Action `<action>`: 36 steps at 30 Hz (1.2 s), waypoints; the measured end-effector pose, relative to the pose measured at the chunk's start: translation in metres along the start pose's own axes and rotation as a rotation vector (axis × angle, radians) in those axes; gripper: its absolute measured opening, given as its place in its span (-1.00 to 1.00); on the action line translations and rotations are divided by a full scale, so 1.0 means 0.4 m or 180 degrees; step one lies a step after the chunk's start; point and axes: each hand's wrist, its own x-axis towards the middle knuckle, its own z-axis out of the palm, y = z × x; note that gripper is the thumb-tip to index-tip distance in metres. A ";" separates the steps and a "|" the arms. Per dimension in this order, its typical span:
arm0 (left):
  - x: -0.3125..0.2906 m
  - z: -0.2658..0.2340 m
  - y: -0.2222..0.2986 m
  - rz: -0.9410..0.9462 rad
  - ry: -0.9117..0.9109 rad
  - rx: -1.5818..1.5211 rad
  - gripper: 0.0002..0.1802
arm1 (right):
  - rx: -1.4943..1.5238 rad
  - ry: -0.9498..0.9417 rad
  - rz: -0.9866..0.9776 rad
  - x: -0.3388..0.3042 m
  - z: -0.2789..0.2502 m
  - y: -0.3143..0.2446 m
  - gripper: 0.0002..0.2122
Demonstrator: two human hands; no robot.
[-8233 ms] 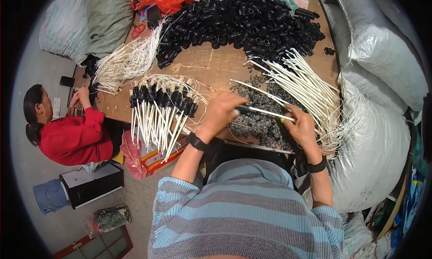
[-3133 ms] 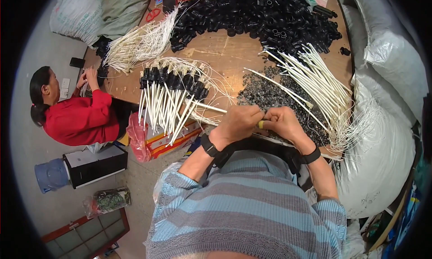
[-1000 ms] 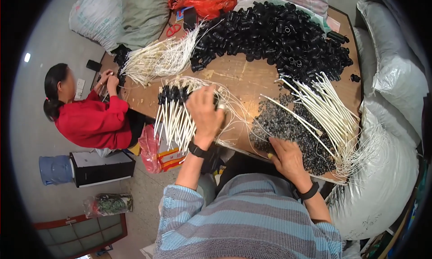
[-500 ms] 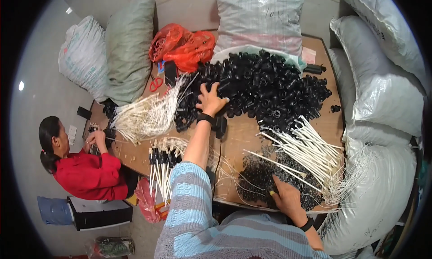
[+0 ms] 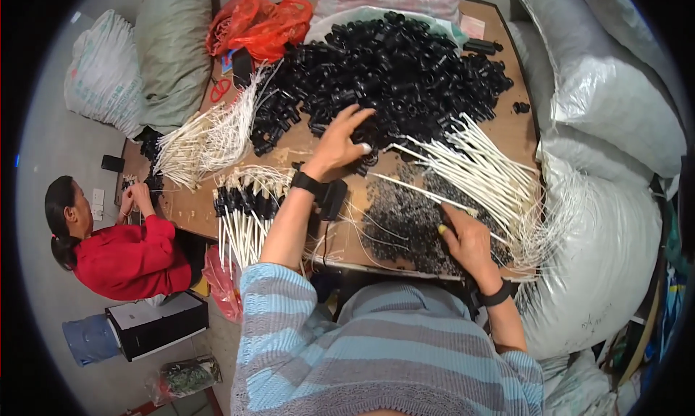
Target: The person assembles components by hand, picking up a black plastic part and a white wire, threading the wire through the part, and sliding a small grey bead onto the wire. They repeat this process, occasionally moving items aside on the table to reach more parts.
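Observation:
My left hand [image 5: 337,147] reaches to the near edge of a heap of black plastic sockets [image 5: 405,72]. Its fingers are spread and curved, with a few sockets beside the thumb and fingertips, none plainly gripped. Lower right, my right hand [image 5: 469,242] rests over a scatter of small black rings or nuts [image 5: 394,224]. Its forefinger stretches out and the thumb, with a yellow cover on it, stands apart. No piece shows between them. Just beyond that hand lies a bundle of white tubes with thin wires [image 5: 481,159].
At left lie more white wires [image 5: 217,145] and black sockets fitted with white tubes [image 5: 242,213]. Red scissors [image 5: 219,90] and red plastic bags [image 5: 264,29] lie behind. White sacks [image 5: 601,235] line the right side. A co-worker in red [image 5: 127,253] handles parts at far left.
The view has tilted, shifting the scene up and left. My left hand has drawn back toward me to the heap's near edge, a few sockets by its fingers. My right hand stays over the small pieces.

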 end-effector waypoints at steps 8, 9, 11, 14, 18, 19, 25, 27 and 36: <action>-0.155 0.061 0.049 0.0235 0.0560 0.1030 -0.68 | -0.0807 0.0281 0.0056 0.026 0.004 0.045 -0.83; -0.166 0.075 0.055 0.0246 0.0573 0.1027 -0.68 | -0.1016 0.0246 0.0062 0.029 0.010 0.051 -0.86; -0.176 0.103 0.072 -0.0112 0.0219 0.1321 -0.69 | -0.1231 0.0163 0.0061 0.034 0.017 0.062 -0.90; -0.182 0.112 0.065 -0.0065 0.0393 0.1224 -0.68 | -0.1358 0.0284 -0.0250 0.049 0.014 0.075 -0.93; -0.202 0.134 0.092 -0.0398 0.0567 0.0585 -0.73 | -0.1190 0.0624 -0.0471 0.052 0.006 0.073 -0.88; -0.213 0.143 0.097 -0.0651 0.0703 0.0047 -0.74 | -0.1183 0.0601 -0.0471 0.051 0.001 0.063 -0.88; -0.270 0.149 0.129 -0.1371 0.0231 -0.1286 -0.64 | 0.0338 0.0306 -0.0171 0.038 -0.036 -0.008 -0.90; -0.269 0.146 0.140 -0.1140 -0.0009 -0.1171 -0.72 | 0.0397 0.0221 -0.0257 0.032 -0.025 -0.002 -0.85; -0.263 0.205 0.290 0.0460 -0.0453 -0.0349 -0.62 | -0.0262 -0.0112 -0.0699 0.006 0.057 -0.026 -0.82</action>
